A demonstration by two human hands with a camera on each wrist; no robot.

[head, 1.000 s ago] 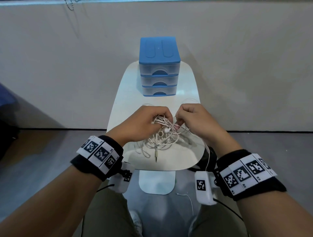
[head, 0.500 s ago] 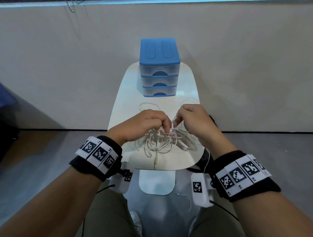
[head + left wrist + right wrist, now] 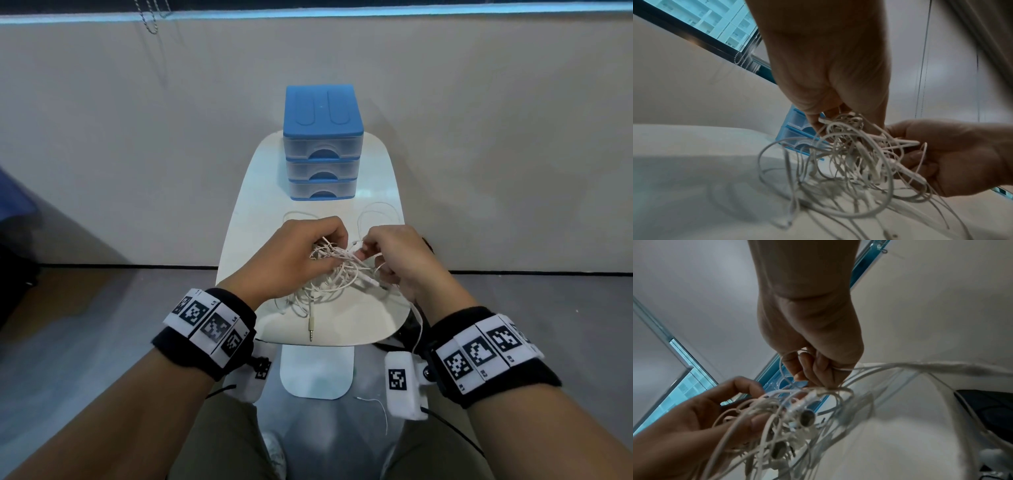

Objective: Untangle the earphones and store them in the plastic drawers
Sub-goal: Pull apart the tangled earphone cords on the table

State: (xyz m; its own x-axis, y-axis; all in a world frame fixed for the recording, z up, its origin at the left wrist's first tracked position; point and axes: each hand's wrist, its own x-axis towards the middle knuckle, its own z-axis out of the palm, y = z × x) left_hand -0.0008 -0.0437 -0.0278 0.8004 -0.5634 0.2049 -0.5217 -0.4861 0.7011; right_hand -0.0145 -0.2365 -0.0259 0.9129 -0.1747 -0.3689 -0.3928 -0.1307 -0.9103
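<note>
The earphones (image 3: 337, 274) hang as one tangle over the bench's (image 3: 260, 192) near edge, both hands' fingers curled, pinching strands: left hand (image 3: 291, 253), right hand (image 3: 400, 257). Pulling apart could tighten knots; the cord trailing off the near-right edge may snag.

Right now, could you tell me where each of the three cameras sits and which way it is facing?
Head: on the head, looking forward and down at the white table and plastic drawers; both forearms, left hand and right hand show.
Left wrist: under the left wrist, looking along the palm at the earphones; the right hand shows too.
Right wrist: under the right wrist, looking along the fingers; the left hand shows too.
All three share the earphones and drawers.
</note>
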